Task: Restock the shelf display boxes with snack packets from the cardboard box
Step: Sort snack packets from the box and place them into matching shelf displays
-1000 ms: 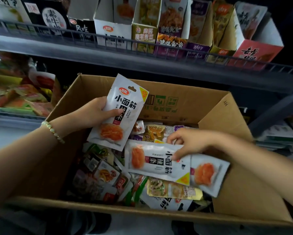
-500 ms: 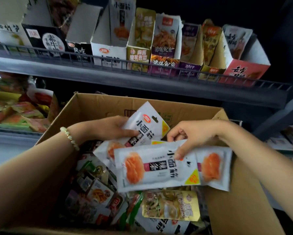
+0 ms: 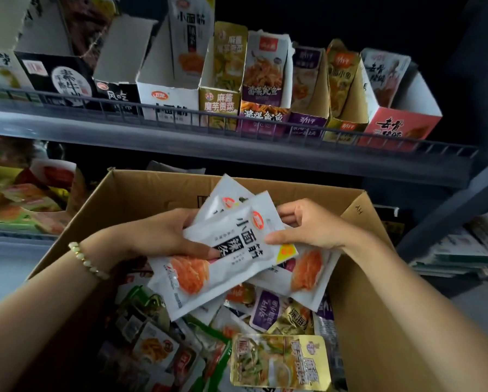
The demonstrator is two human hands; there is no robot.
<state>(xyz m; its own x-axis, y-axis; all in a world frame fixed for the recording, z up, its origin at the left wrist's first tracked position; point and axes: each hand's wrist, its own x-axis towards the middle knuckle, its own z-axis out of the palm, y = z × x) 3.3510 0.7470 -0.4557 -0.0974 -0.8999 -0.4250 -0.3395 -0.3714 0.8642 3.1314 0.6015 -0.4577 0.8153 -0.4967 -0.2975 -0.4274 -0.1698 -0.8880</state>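
Above the open cardboard box [image 3: 355, 301], both hands hold a fanned stack of white snack packets [image 3: 223, 261] printed with black characters and an orange food picture. My left hand [image 3: 163, 236] grips the stack from the left, thumb on top. My right hand [image 3: 307, 224] pinches the stack's upper right edge. The box below is full of loose mixed packets, among them a gold packet [image 3: 279, 360]. On the shelf above stands a matching white display box [image 3: 166, 100] with one white packet upright at its back.
A row of other display boxes lines the wire-fronted shelf [image 3: 237, 145], including a gold box [image 3: 220, 100], a purple box [image 3: 265, 114] and a red box [image 3: 401, 123]. A lower shelf at left holds colourful packets [image 3: 16, 202]. Stacked papers [image 3: 463, 256] lie at right.
My hands brought the separate white packets together into one stack and lifted it slightly. The view tilted upward, showing more of the shelf.
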